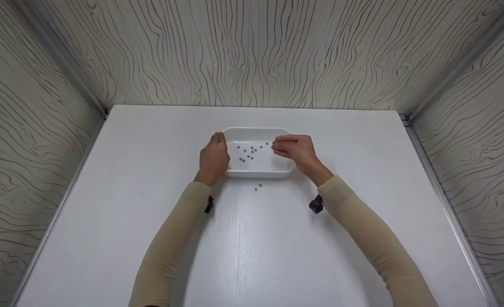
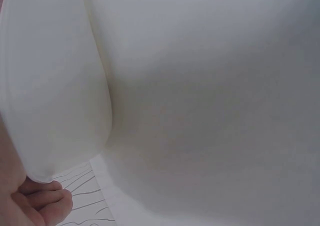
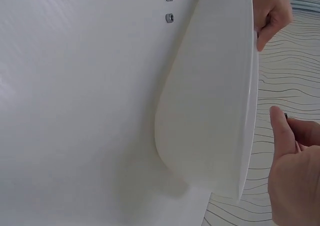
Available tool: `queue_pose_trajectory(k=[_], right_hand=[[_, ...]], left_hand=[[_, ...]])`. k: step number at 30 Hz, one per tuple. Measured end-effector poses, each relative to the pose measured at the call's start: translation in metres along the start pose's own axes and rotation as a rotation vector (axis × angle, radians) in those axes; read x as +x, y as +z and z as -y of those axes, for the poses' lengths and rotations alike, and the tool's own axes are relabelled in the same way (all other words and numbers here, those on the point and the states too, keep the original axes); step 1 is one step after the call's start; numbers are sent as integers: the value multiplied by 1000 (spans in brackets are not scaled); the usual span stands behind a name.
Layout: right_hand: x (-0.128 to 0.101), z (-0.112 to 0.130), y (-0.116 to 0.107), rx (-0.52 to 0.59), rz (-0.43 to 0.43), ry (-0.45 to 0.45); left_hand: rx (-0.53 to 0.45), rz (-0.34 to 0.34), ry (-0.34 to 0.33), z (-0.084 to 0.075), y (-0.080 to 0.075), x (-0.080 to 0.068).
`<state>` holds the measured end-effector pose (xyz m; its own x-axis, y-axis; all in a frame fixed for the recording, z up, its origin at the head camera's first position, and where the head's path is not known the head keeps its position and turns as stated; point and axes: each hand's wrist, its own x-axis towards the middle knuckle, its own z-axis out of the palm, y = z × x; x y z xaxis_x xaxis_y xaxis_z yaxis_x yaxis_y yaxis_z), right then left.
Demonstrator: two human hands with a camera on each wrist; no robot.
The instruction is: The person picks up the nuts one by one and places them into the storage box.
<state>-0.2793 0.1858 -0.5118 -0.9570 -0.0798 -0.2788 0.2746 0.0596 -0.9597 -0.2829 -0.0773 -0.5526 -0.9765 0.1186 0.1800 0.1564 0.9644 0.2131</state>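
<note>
A white rectangular dish (image 1: 258, 174) stands on the table, with several small metal nuts (image 1: 252, 150) scattered over its floor. My left hand (image 1: 214, 155) grips the dish's left end, its fingers (image 2: 55, 203) bent at the rim in the left wrist view. Over the right end of the dish is my right hand (image 1: 296, 149), thumb and fingertips pinched together. The right wrist view shows a bit of a small dark nut (image 3: 285, 116) between thumb and forefinger; most of it is hidden. Two more hex nuts (image 3: 169, 18) lie on the table in front of the dish.
The white tabletop (image 1: 252, 247) reaches back to a wall panel (image 1: 235, 51) with a wood-grain pattern. Similar panels close off the left and right sides, meeting the table along metal edge strips (image 1: 452, 213). Both forearms wear beige sleeves (image 1: 371, 238).
</note>
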Motion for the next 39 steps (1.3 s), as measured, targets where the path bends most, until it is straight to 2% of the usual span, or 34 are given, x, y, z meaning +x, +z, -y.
queue_pose_trajectory(k=[10, 16, 28, 32, 35, 39], right_hand=[[8, 0, 0, 6, -28, 8], [6, 1, 2, -9, -41, -25], [5, -3, 5, -54, -106, -76], [2, -4, 6, -22, -113, -82], [-4, -3, 7, -25, -110, -115], [-17, -3, 9, -130, -96, -197]], left_hand=[[-3, -16, 3, 1, 2, 0], [-7, -41, 21, 2, 3, 0], [-30, -30, 20, 2, 2, -1], [-9, -19, 16, 1, 2, -1], [5, -14, 11, 1, 2, -1], [2, -7, 3, 2, 1, 1]])
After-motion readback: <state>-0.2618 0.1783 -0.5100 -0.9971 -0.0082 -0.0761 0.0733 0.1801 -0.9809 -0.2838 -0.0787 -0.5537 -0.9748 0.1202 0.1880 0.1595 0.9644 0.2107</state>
